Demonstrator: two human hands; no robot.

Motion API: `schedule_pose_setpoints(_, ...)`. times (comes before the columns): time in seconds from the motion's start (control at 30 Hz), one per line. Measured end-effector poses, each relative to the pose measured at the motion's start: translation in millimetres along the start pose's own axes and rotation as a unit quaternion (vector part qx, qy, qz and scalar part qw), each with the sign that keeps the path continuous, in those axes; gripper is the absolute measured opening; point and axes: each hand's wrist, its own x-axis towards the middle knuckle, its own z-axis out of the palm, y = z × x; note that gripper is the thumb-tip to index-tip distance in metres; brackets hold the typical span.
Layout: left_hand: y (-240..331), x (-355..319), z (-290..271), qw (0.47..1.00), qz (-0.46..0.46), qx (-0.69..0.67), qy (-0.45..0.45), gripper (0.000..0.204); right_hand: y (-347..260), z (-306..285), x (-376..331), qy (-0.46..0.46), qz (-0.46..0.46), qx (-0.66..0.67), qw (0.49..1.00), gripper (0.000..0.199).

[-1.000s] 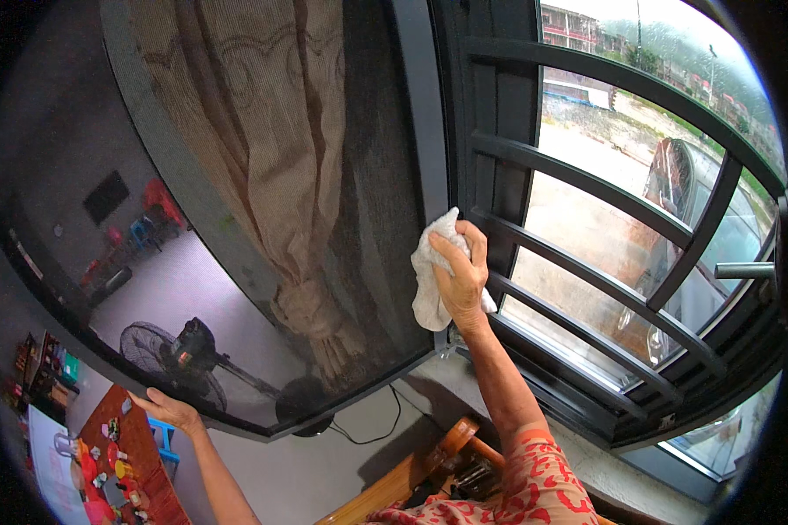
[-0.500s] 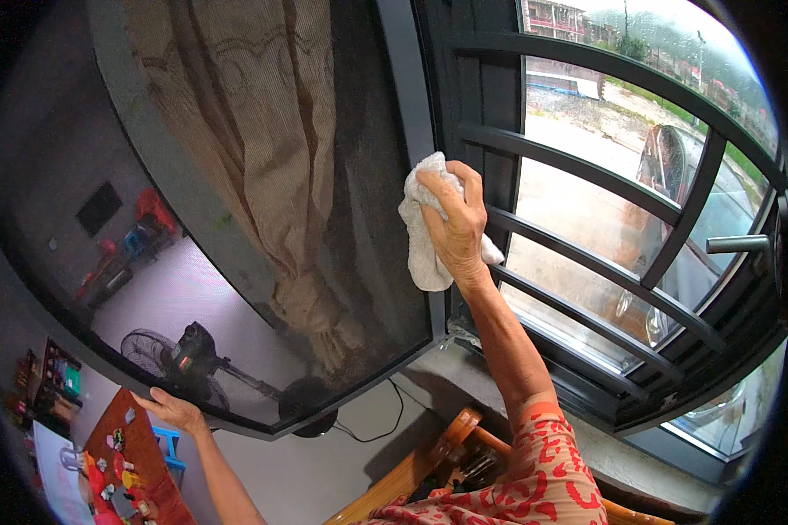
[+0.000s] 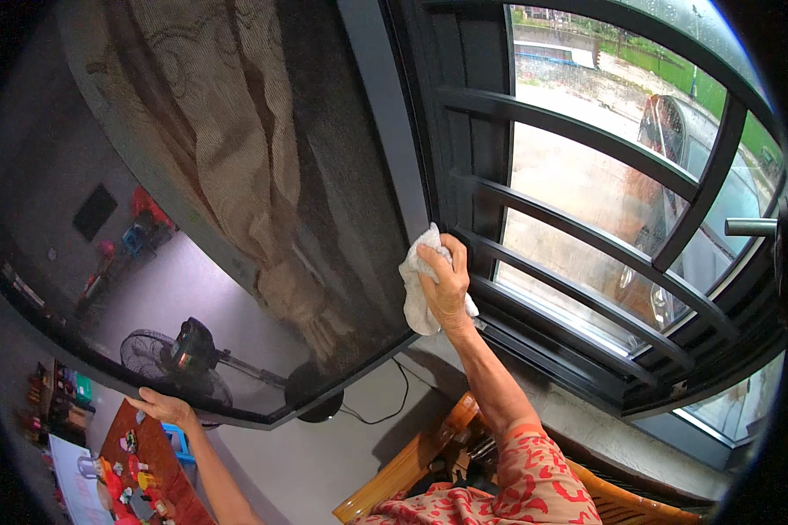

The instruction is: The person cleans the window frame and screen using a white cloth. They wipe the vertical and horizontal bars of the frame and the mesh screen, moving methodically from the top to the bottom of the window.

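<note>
A white cloth [image 3: 419, 293] is bunched in my right hand [image 3: 447, 284], its fingers closed around it. The cloth is pressed against the dark upright frame [image 3: 378, 114] at the hinge side of a swung-in window screen, near its lower corner. Through the dark mesh [image 3: 341, 175] a gathered brown curtain [image 3: 236, 131] shows. At the lower left, my left hand [image 3: 168, 409] holds the screen's bottom edge, partly hiding the frame there. Some of its fingertips are hard to make out.
Dark window bars [image 3: 578, 227] stand to the right, with a metal handle [image 3: 750, 227] beyond. A wooden chair [image 3: 411, 468] is below my right arm. A black standing fan [image 3: 193, 350] shows through the mesh. A red-brown table [image 3: 136, 446] with small items stands lower left.
My right hand has slid down the upright frame with the cloth, toward the lower corner. My left hand stays at the screen's bottom edge. The view has shifted slightly.
</note>
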Motion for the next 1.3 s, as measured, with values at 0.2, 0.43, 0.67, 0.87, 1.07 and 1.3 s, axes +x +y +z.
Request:
schedule_pose_setpoints(0.2,28,-6,4,0.999,-0.007,-0.031,-0.006,0.065,13,-13,-26,-0.051,0.022,-0.004,0.998,0.044)
schedule_pose_setpoints(0.43,46,-10,3,0.999,-0.022,-0.013,-0.023,0.066,-17,-3,48,0.007,-0.049,0.005,0.999,0.043)
schedule_pose_setpoints(0.67,24,-6,2,0.999,-0.022,-0.022,-0.018,0.072,-4,16,31,0.041,-0.064,-0.019,0.997,0.046)
schedule_pose_setpoints(0.87,48,-11,0,0.999,-0.029,-0.034,-0.019,0.073,22,17,-35,0.023,0.006,-0.032,0.999,0.046)
schedule_pose_setpoints(1.07,29,-5,-3,0.999,0.010,-0.046,-0.023,0.071,35,13,-74,-0.018,0.072,-0.032,0.997,0.046)
schedule_pose_setpoints(1.3,32,-8,3,0.999,-0.002,-0.039,-0.018,0.068,40,-9,-92,-0.092,0.147,-0.030,0.984,0.042)
